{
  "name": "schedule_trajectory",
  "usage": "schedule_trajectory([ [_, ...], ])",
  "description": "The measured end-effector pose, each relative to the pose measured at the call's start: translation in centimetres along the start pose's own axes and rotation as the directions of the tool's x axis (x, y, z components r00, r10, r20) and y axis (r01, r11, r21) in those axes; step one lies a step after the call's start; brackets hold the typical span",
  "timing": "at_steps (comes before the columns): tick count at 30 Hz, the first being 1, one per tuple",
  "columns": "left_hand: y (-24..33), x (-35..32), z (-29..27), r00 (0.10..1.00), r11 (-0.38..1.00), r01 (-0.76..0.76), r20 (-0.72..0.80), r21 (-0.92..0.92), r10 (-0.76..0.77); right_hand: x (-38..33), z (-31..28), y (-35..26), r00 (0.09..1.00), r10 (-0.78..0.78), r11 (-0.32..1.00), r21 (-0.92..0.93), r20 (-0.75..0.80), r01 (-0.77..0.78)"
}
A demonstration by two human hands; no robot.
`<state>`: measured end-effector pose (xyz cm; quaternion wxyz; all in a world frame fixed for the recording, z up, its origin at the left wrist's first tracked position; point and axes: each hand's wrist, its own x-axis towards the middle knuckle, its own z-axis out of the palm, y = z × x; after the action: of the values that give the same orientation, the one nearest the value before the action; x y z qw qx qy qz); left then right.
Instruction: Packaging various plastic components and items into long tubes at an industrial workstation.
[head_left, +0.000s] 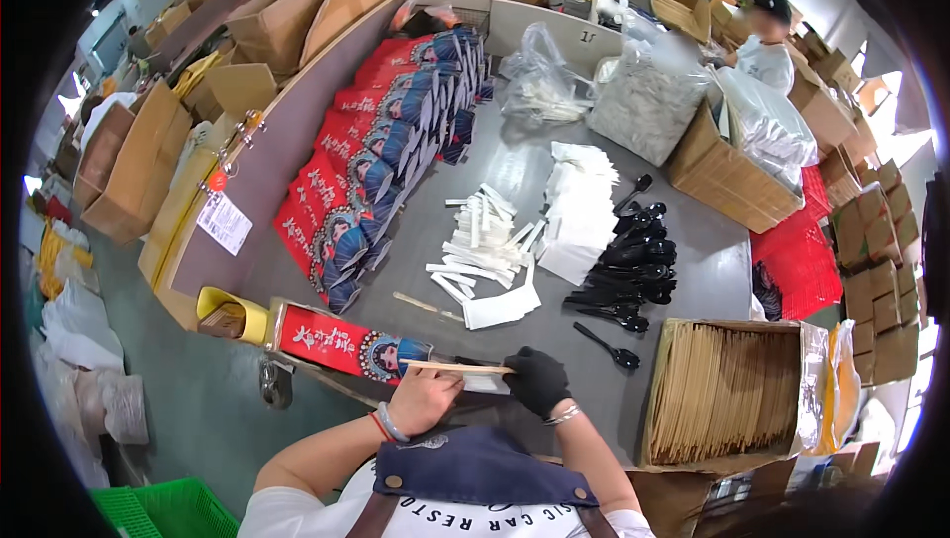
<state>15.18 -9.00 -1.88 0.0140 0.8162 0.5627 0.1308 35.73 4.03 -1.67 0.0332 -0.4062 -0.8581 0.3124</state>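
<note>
A red paper sleeve (pixel 332 342) printed with a blue opera-style figure lies at the table's near edge, its blue end toward the right. My bare left hand (pixel 426 405) has its fingers curled at that end and grips the sleeve there. In its black glove, my right hand (pixel 537 383) is closed on a pair of wooden chopsticks (pixel 457 368), which point left across the sleeve's blue end. Something dark and a white strip show beside the chopsticks; they are partly hidden. Just beyond my hands lies a white napkin packet (pixel 500 306).
Overlapping red sleeves (pixel 341 162) fill the left side. White paper strips (pixel 485 241), stacked napkins (pixel 579 206) and black plastic spoons (pixel 638 256) lie mid-table. A carton of chopsticks (pixel 727 394) stands near right; a plastic bag (pixel 542 78) and another carton (pixel 737 182) are farther back.
</note>
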Motion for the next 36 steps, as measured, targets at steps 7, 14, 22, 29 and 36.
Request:
schedule_trajectory([
  [7,-1.9,-1.7,-2.4,0.974,0.974,0.18,0.161,-0.137,-0.158,-2.7,-0.4,0.9,0.99,0.051,0.998,0.041,-0.134,-0.046],
  [14,-4.6,-2.5,-2.7,0.961,0.95,0.269,0.107,-0.158,-0.255,-5.0,0.7,4.8,0.987,-0.149,0.96,-0.251,-0.067,0.128],
  [22,-2.9,1.3,-1.1,0.982,0.941,0.191,0.064,-0.28,-0.18,-1.4,5.3,-0.2,0.956,-0.279,0.948,0.135,-0.088,0.289],
  [29,-2.6,1.7,-0.8,0.983,0.972,0.162,0.114,-0.172,-0.144,-3.0,5.9,3.2,0.997,0.051,0.957,0.288,-0.063,-0.031],
  [36,-2.3,3.0,-1.4,0.995,0.993,0.043,0.092,-0.111,-0.033,-1.7,2.7,-2.6,0.98,-0.108,0.948,0.279,-0.165,0.151],
])
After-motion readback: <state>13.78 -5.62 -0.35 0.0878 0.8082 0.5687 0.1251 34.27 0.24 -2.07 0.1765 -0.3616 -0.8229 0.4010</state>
